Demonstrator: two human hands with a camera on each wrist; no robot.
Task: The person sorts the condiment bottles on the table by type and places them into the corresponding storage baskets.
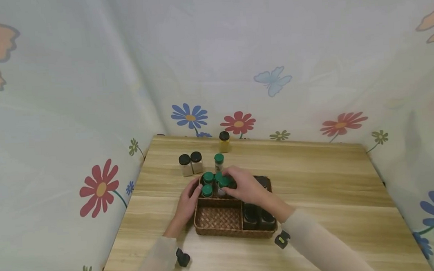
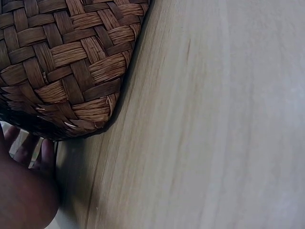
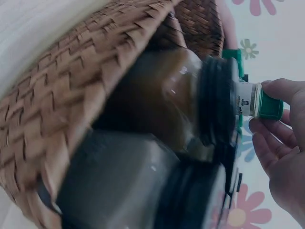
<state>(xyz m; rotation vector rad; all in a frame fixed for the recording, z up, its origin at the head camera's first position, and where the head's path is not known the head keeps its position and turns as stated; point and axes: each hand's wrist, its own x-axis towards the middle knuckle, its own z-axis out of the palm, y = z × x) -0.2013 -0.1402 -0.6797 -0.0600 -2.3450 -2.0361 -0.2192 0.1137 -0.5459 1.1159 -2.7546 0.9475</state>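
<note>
A woven brown basket (image 1: 237, 233) with compartments stands on the table. My left hand (image 1: 188, 200) holds its back left corner; in the left wrist view the fingers (image 2: 46, 155) reach around the woven side. My right hand (image 1: 244, 185) pinches the green cap of a small spice jar (image 3: 247, 99), thumb on one side and fingers on the other. That jar is over the back left compartment, close to several other green-capped jars (image 1: 208, 177). The front left compartment (image 1: 219, 218) shows its bare woven bottom. Larger black-lidded jars (image 1: 250, 213) sit in the front right one.
Behind the basket stands one more green-capped jar (image 1: 219, 162). Two black-lidded jars (image 1: 191, 164) stand to its left, and a yellow-filled jar (image 1: 224, 143) near the table's back edge. A flowered curtain (image 1: 213, 70) surrounds the wooden table (image 1: 323, 187).
</note>
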